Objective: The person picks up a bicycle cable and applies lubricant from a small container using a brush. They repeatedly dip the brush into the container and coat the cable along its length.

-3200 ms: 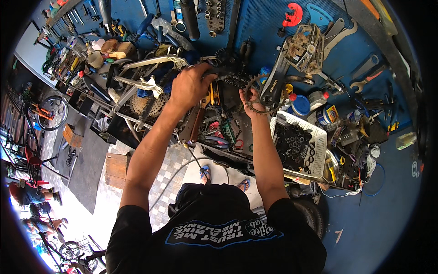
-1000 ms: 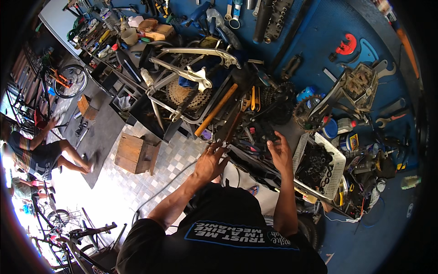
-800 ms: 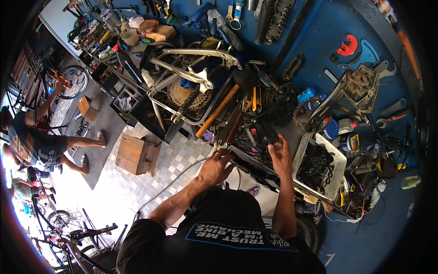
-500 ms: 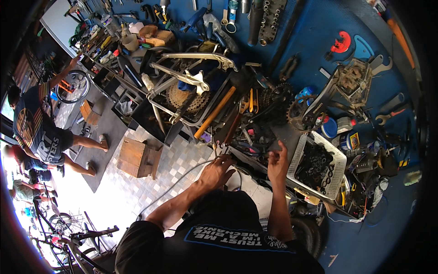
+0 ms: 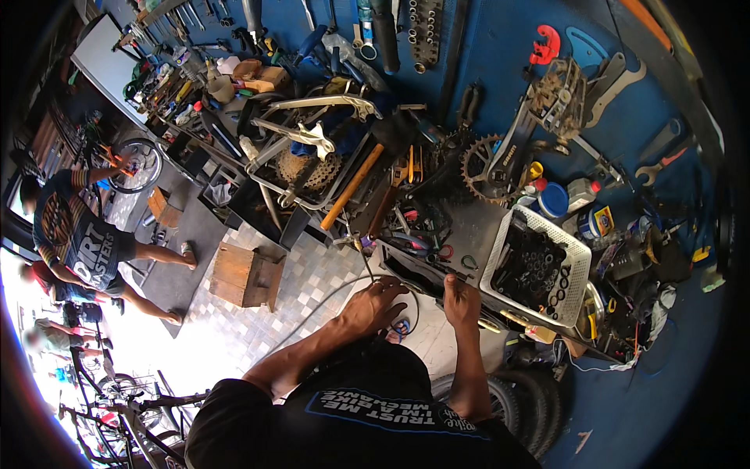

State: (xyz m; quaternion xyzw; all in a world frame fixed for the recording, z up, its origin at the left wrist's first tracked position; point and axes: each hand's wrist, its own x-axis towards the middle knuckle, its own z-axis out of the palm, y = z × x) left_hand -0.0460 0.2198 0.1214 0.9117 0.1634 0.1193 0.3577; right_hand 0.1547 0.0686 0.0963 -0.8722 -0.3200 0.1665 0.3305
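My left hand [image 5: 373,309] is low in front of me, beside the open black drawer [image 5: 406,264], its back turned up and its fingers curled. Whatever may be in it is hidden beneath the palm. A thin grey hose [image 5: 316,308] passes close by and loops out past the fingertips. My right hand [image 5: 462,303] is closed near the drawer's right end, thumb uppermost; I cannot make out anything in its grip. Just right of it stands a white plastic basket [image 5: 489,275] of small dark rings and parts.
A wooden-handled hammer [image 5: 353,186], a silver bicycle frame part [image 5: 316,103] and a cassette [image 5: 312,168] crowd the bench. Tools hang on the blue wall. A wooden stool [image 5: 238,273] stands on the tiled floor. Tyres [image 5: 539,406] lie below. Another person [image 5: 86,234] stands at left.
My right hand has lowered toward the drawer and its fingers have closed. My left hand has come down, away from the drawer edge. The view has shifted slightly.
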